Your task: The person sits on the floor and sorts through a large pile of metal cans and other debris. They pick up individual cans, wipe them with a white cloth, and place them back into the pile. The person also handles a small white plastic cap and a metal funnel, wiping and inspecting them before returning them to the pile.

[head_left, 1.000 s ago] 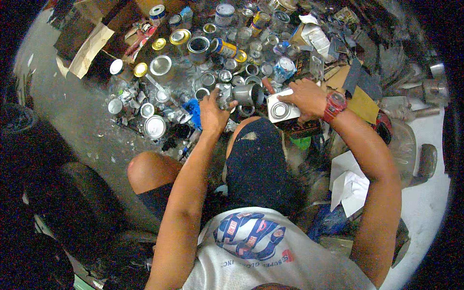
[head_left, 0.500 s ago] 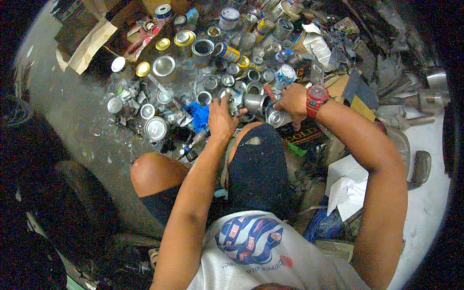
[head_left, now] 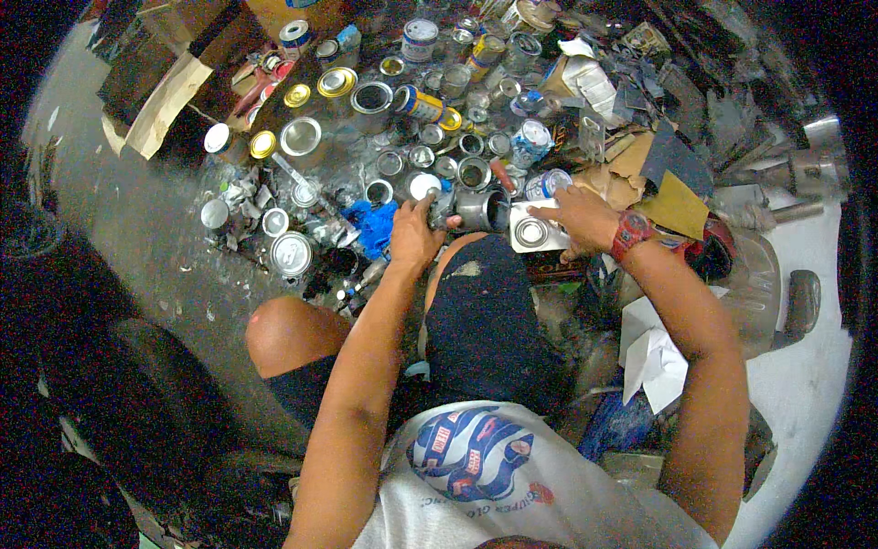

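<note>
My left hand (head_left: 413, 240) is wrapped around a small grey metal can (head_left: 479, 209) lying on its side just above my knee; my right hand (head_left: 578, 216) rests flat-fingered on a square silver tin (head_left: 533, 229). The can looks stiff, light and slick; its body offers the grip. Tins crowd every side.

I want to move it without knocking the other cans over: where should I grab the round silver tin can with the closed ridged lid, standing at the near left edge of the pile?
Probably by its side wall, coming from the lower left. The round silver tin can stands upright with its flat lid up, and the bare grey floor lies open there, while crumpled scraps and more cans crowd its upper right.
</note>
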The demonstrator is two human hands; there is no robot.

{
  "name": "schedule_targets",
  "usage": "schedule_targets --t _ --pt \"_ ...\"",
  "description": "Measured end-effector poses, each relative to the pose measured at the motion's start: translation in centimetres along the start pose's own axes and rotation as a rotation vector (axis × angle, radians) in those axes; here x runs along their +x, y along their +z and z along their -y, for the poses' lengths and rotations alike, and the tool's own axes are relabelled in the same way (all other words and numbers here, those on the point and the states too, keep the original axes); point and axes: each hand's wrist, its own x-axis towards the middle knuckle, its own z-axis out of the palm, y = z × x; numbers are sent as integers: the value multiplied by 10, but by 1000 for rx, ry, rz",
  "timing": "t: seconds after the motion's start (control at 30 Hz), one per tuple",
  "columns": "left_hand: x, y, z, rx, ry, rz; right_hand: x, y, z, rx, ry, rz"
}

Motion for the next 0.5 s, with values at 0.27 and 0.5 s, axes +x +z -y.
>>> schedule_targets --t 0.27,0.5 --pt "-2 -21 12 -290 64 -3 -41 106 20 274 362 -425" --pt "-23 -68 10 -259 34 -161 -11 171 47 508 738 -494"
